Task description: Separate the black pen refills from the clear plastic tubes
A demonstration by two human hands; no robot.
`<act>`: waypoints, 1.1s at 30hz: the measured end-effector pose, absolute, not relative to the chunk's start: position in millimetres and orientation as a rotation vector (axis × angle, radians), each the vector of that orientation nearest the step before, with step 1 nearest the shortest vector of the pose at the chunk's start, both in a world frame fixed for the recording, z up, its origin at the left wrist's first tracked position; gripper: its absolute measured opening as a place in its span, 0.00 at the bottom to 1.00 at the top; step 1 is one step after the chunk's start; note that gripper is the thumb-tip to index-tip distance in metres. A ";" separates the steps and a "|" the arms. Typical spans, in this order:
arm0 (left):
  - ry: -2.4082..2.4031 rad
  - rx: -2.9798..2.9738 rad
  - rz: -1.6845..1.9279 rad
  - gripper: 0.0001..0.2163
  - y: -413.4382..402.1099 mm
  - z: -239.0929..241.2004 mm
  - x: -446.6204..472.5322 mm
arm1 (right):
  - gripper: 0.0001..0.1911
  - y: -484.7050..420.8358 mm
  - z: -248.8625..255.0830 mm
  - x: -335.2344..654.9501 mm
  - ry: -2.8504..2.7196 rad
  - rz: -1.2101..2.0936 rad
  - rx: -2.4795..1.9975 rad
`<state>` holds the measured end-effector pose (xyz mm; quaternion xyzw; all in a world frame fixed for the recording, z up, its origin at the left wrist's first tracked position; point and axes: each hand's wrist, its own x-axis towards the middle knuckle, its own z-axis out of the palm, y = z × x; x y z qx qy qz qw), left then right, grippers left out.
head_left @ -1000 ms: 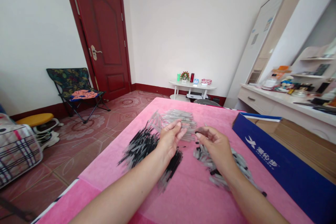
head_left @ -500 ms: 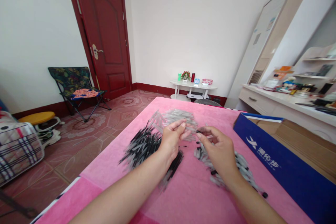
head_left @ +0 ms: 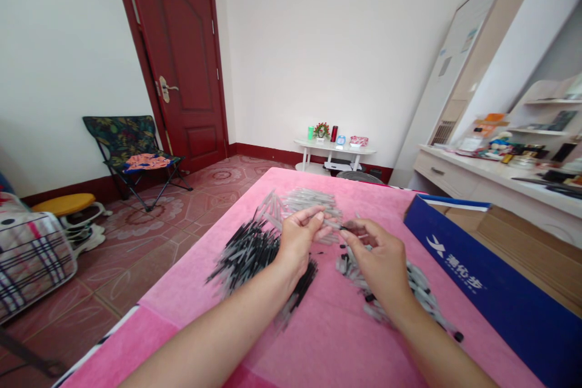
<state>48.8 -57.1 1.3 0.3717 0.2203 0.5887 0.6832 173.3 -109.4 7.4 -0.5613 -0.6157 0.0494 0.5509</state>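
My left hand (head_left: pixel 297 239) pinches a translucent pen (head_left: pixel 334 225) between thumb and fingers above the table. My right hand (head_left: pixel 379 251) is closed at the pen's dark end; its curled fingers partly hide what they grip. Below and left of my left hand lies a heap of dark ink refills (head_left: pixel 248 251), partly behind my forearm. Clear pen barrels (head_left: pixel 309 199) are piled just beyond my hands. Under and beside my right hand are clear pen caps (head_left: pixel 421 285) with black parts among them.
A pink cloth (head_left: pixel 336 327) covers the table. On its right side stands an open blue cardboard box (head_left: pixel 473 267). Farther off are a white side table (head_left: pixel 313 147), a folding chair (head_left: pixel 131 139), a red door (head_left: pixel 186 60) and a cluttered dresser (head_left: pixel 500 170).
Both hands stay almost in place, still together at the pen. Only slight finger shifts show, and the piles look the same.
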 end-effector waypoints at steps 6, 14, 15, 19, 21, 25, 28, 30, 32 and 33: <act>0.481 0.848 1.367 0.13 -64.4 2.7 51.8 | 0.10 -110.0 4.9 172.3 -1.455 0.134 -1.381; 0.508 0.886 1.404 0.13 -63.7 2.3 52.4 | 0.15 -105.4 0.6 177.5 -1.555 0.181 -1.428; 0.514 0.883 1.409 0.13 -63.2 2.3 52.2 | 0.13 -104.8 0.5 177.8 -1.556 0.169 -1.418; 0.513 0.896 1.398 0.14 -63.3 2.4 52.7 | 0.16 -105.1 1.6 179.3 -1.611 0.208 -1.426; 0.510 0.907 1.389 0.15 -63.6 2.4 52.9 | 0.20 -105.7 3.0 180.4 -1.626 0.288 -1.453; 0.508 0.899 1.397 0.14 -62.7 2.5 51.8 | 0.15 -105.0 5.4 181.2 -1.612 0.332 -1.422; 0.510 0.901 1.381 0.14 -62.6 2.8 51.2 | 0.18 -103.5 4.8 181.3 -1.589 0.445 -1.368; 0.508 0.910 1.368 0.15 -62.4 2.7 51.3 | 0.21 -102.2 3.8 182.0 -1.572 0.567 -1.359; 0.503 0.907 1.371 0.15 -61.8 2.0 51.2 | 0.19 -101.0 3.0 182.7 -1.549 0.586 -1.357; 0.499 0.901 1.377 0.15 -61.3 1.6 51.0 | 0.16 -100.5 2.8 182.9 -1.546 0.556 -1.353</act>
